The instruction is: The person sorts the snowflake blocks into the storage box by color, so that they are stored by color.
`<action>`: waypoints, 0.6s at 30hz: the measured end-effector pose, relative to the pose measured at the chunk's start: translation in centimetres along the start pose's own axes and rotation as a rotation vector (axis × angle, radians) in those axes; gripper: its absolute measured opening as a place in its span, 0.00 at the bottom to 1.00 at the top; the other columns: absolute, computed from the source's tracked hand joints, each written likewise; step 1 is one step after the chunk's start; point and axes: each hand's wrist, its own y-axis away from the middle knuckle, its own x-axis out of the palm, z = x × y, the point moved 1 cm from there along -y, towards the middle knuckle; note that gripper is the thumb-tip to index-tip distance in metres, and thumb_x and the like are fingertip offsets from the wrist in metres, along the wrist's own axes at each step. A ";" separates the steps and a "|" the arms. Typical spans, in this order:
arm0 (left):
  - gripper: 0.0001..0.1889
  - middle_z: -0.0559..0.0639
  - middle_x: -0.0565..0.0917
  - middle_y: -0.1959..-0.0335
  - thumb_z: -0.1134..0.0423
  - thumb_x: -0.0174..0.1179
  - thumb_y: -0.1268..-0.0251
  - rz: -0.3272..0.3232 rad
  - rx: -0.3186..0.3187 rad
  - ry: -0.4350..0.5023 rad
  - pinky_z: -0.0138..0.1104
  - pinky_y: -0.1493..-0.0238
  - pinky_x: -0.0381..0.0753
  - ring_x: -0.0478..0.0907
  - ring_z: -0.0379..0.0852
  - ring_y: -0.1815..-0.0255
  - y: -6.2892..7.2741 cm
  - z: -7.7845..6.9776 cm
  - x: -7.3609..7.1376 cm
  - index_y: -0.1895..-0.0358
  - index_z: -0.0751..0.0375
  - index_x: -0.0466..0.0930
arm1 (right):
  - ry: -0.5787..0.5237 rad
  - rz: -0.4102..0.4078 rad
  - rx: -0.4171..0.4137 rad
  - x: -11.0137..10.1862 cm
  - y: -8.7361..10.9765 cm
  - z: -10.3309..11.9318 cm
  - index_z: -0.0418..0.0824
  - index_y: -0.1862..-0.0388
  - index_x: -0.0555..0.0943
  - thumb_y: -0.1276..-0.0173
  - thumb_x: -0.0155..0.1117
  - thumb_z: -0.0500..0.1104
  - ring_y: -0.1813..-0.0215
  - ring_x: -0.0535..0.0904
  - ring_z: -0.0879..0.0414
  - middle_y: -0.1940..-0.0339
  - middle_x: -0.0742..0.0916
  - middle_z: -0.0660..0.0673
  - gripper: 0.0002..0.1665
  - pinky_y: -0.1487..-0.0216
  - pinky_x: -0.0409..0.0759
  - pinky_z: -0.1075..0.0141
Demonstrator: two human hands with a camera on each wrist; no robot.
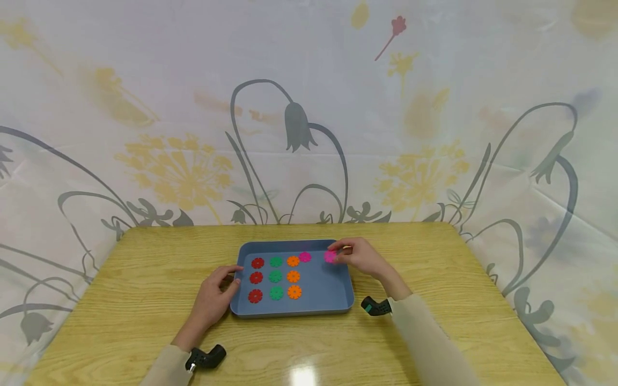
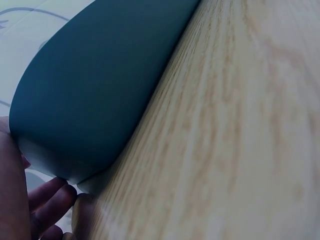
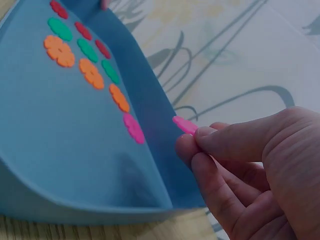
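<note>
A blue-grey tray (image 1: 321, 295) lies on the table, its left side held by my left hand (image 1: 211, 298). In the left wrist view, the fingers (image 2: 52, 202) curl against the outside of the tray wall. Over the tray's far right corner, my right hand (image 1: 361, 258) pinches a pink notched plastic disc (image 3: 184, 124) between thumb and fingertips. Another pink disc (image 1: 305, 257) lies flat in the tray, beside the farthest orange disc (image 1: 293, 261). Columns of red discs (image 1: 256, 277), green discs (image 1: 275, 276) and orange discs fill the tray's left and middle.
The wooden table (image 1: 415, 257) reaches around the tray on all sides. Behind it hangs a pale sheet (image 1: 309, 177) printed with flowers. A black camera mount (image 1: 206, 358) sits on the left wrist and another mount (image 1: 376, 306) on the right.
</note>
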 end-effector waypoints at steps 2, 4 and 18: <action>0.14 0.47 0.79 0.54 0.65 0.58 0.37 0.000 0.004 -0.002 0.35 0.62 0.76 0.76 0.41 0.61 0.0 0.0 0.0 0.48 0.56 0.79 | 0.008 -0.002 0.006 0.3 -0.3 -0.1 0.35 0.51 0.80 0.39 0.64 0.33 0.59 0.82 0.52 0.54 0.82 0.40 0.16 0.56 0.78 0.54; 0.14 0.47 0.79 0.54 0.65 0.58 0.37 -0.001 0.005 -0.002 0.35 0.62 0.76 0.76 0.42 0.61 0.0 0.0 0.0 0.48 0.56 0.79 | 0.032 -0.003 0.008 0.6 -0.6 -0.1 0.38 0.52 0.81 0.39 0.65 0.35 0.60 0.82 0.54 0.56 0.83 0.43 0.15 0.57 0.78 0.56; 0.14 0.47 0.79 0.53 0.65 0.58 0.37 0.004 -0.008 -0.008 0.35 0.62 0.76 0.76 0.41 0.61 0.0 0.1 0.0 0.48 0.55 0.79 | 0.143 0.024 -0.032 2.6 -2.5 0.6 0.41 0.56 0.83 0.43 0.65 0.33 0.67 0.81 0.54 0.63 0.84 0.48 0.14 0.67 0.75 0.63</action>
